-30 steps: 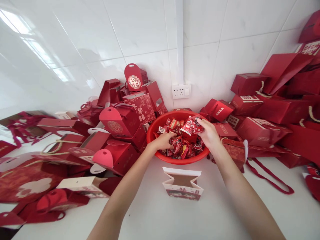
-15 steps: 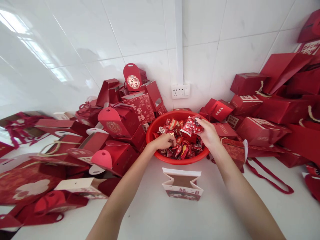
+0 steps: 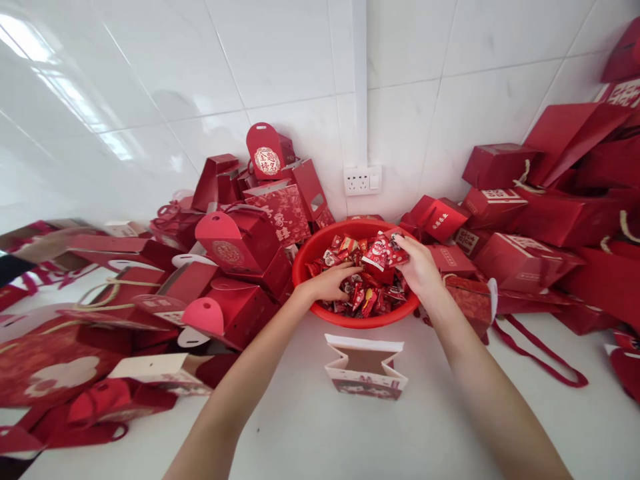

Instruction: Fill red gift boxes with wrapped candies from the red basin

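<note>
A red plastic basin (image 3: 363, 323) full of small wrapped candies (image 3: 369, 301) stands against the wall. My left hand (image 3: 329, 283) reaches over its left side, fingers spread apart and touching the candies, with none visibly gripped. Above the basin's right side my right hand (image 3: 419, 265) is closed on several red-and-white candy packets (image 3: 379, 253); the fingers partly hide them. In front of the basin an open-topped paper gift box (image 3: 367, 385) stands upright on the white table, its sides folded inward.
Red gift boxes (image 3: 235, 240) are heaped on the left, and more boxes (image 3: 530, 260) are piled on the right. A red ribbon handle (image 3: 545, 357) lies on the table (image 3: 300, 427). Another person's hand (image 3: 47, 247) shows at far left. A socket (image 3: 363, 180) is on the wall.
My left hand's fingers have gone from curled to spread over the candies. My right hand keeps its packets almost in place. Another person's hand and dark sleeve have appeared at far left.
</note>
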Motion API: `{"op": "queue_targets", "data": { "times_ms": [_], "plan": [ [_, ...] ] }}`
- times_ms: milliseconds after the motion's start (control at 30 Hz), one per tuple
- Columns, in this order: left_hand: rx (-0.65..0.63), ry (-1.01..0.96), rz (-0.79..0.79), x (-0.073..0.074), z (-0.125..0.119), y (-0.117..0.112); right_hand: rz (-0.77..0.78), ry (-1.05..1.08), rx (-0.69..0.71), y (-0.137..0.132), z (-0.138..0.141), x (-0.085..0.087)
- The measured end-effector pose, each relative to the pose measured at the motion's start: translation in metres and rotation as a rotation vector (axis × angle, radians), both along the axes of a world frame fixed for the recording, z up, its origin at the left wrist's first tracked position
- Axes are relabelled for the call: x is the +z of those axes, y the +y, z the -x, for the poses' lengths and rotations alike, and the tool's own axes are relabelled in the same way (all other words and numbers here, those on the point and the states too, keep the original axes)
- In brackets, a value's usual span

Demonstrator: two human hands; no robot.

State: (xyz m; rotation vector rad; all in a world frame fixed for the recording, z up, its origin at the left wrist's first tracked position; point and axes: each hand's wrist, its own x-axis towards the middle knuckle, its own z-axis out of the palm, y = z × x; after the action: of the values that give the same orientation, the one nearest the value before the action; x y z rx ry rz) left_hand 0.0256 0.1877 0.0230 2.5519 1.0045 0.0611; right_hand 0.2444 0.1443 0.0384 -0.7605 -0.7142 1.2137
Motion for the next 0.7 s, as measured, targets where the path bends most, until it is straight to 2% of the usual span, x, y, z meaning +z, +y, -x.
{"op": "queue_targets", "data": {
  "times_ms": [200,400,533,700],
  "plan": [
    [-0.015,0.132,0.023,0.010,-0.009,0.000,0.008,0.025,-0.008,0.000,0.000,0.001],
    [-0.016,0.211,0.002,0.015,-0.032,0.017,0.010,0.039,-0.007,-0.002,0.000,0.004],
    [-0.031,0.214,0.007,0.013,-0.046,0.028,0.013,0.043,-0.010,-0.002,0.001,0.005],
    [-0.002,0.185,0.049,0.001,-0.052,0.033,0.008,0.040,-0.009,-0.002,0.001,0.005]
  ]
}}
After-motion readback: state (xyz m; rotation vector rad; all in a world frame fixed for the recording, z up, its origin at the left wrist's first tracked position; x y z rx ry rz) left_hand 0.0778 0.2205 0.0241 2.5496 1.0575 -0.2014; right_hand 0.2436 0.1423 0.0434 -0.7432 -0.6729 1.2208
